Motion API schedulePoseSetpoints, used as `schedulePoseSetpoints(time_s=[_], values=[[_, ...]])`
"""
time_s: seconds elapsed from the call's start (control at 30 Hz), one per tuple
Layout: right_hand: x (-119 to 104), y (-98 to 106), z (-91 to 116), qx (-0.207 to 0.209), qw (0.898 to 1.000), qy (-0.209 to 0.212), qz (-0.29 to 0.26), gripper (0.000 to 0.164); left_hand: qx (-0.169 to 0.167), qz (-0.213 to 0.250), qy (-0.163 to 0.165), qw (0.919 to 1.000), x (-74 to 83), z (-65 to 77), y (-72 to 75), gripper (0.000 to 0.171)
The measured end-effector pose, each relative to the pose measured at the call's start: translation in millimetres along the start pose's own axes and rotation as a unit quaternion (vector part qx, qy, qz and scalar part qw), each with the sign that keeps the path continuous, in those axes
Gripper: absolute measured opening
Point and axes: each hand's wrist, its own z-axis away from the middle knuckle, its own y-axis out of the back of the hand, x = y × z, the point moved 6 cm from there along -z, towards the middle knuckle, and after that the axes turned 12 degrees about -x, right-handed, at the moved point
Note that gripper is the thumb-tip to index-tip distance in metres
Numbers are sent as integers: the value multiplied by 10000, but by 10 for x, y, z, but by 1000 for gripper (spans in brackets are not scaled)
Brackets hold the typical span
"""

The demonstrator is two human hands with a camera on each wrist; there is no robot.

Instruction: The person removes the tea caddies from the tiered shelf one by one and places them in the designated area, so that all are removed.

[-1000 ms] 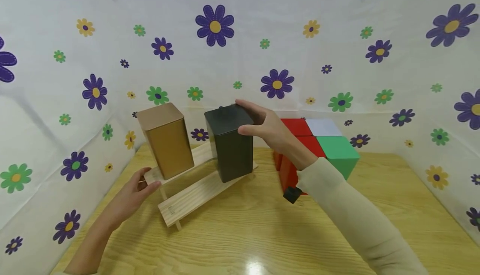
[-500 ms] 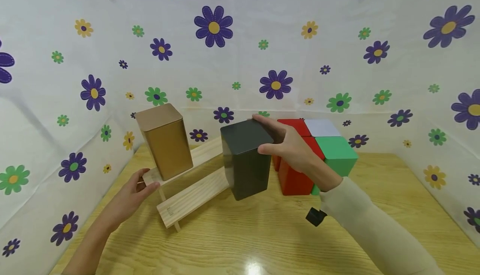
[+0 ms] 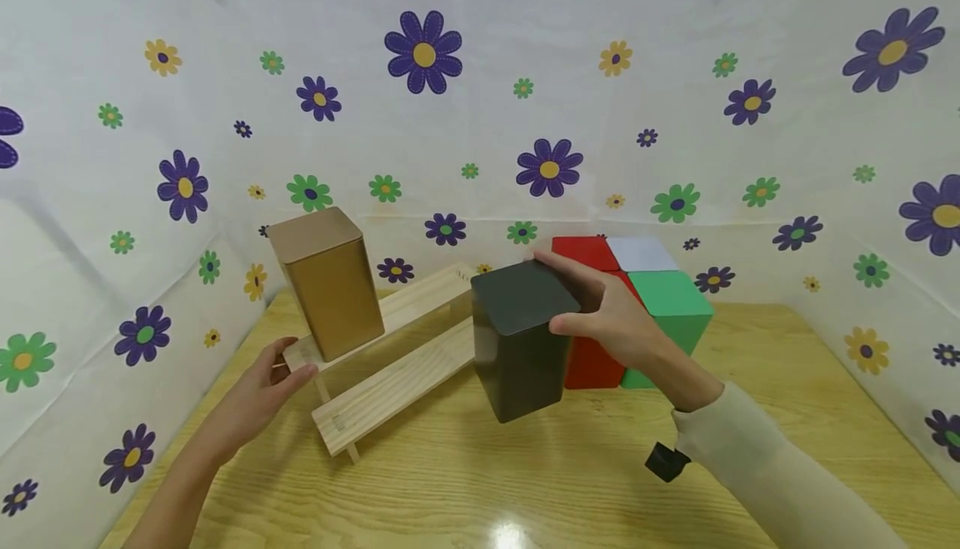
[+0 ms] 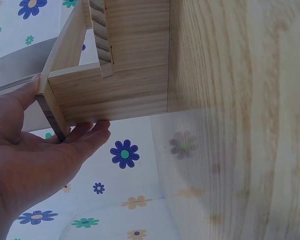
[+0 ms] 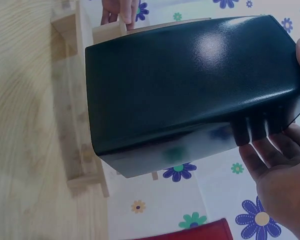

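Observation:
My right hand [image 3: 618, 320] grips a black rectangular tin [image 3: 521, 366] near its top, thumb on the near side and fingers round the far side. The tin hangs tilted over the table, right of a two-tier wooden rack [image 3: 397, 382]. In the right wrist view, the tin's glossy side [image 5: 180, 95] fills the middle, with fingertips [image 5: 270, 150] along its lower face. My left hand [image 3: 255, 399] pinches the left end of the rack's upper tier; the left wrist view shows thumb and fingers round the wooden end [image 4: 52, 115]. A gold tin [image 3: 337, 299] stands on that upper tier.
Red boxes [image 3: 585, 253], a green box [image 3: 675, 295] and a pale white box [image 3: 641, 254] stand grouped behind my right hand. Flower-print cloth [image 3: 480, 99] encloses the back and sides of the wooden table [image 3: 450, 491]. A small black device [image 3: 666, 461] hangs at my right wrist.
My right hand has carried the black tin off the rack's lower tier, to the right and toward me. The left hand keeps its hold on the rack, and the gold tin has stayed put.

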Motion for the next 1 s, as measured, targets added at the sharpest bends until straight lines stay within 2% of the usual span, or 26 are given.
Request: schedulePoseSetpoints(time_s=[0.1, 0.33, 0.57, 0.83, 1.0], values=[[27, 17, 78, -34, 10000, 52, -60, 77, -27, -11, 28, 10000, -6, -6, 4, 86], [73, 85, 277, -102, 9997, 107, 185, 74, -46, -35, 21, 10000, -16, -14, 12, 86], [90, 154, 507, -122, 9997, 184, -113, 74, -36, -65, 43, 10000, -10, -5, 11, 86], [20, 256, 820, -53, 9992, 395, 14, 74, 3, -89, -45, 10000, 16, 5, 7, 83], [31, 345, 1003, 68, 9994, 339, 67, 74, 23, -100, -37, 9999, 9, 9, 5, 83]])
